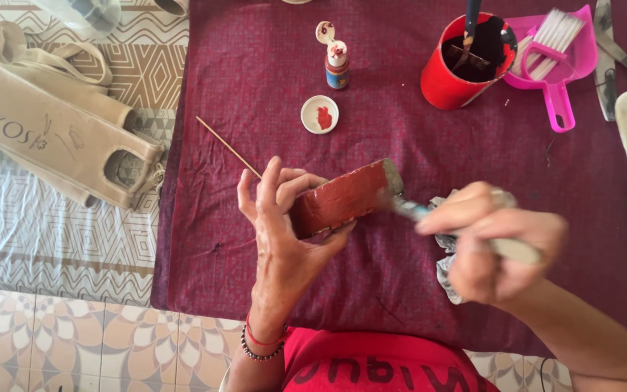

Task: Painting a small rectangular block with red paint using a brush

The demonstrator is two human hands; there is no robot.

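A small red-painted block (346,197) is held up over the middle of the maroon cloth (255,87), near its front edge, by the left hand (281,218); its grip is closed on the block's near end, thumb below and fingers curled over the top. A brush (429,216) is clasped in the closed grip of the right hand (488,243), its bristles touching the block's far end. The stroke is judged best kept light and drawn along the face, with the block held steady and fingers kept off the wet paint. A crumpled rag (445,268) lies under the right hand. Toward the far edge stand a small paint bottle (337,65) with its cap flipped open, a white dish (320,114) of red paint and a red cup (459,69) of dark liquid with a brush in it; a pink dustpan (556,58) lies beside the cup. A thin stick (226,145) lies behind the left hand. The right hand and brush are blurred, the bristle tip cannot be made out, and the block's underside is hidden.
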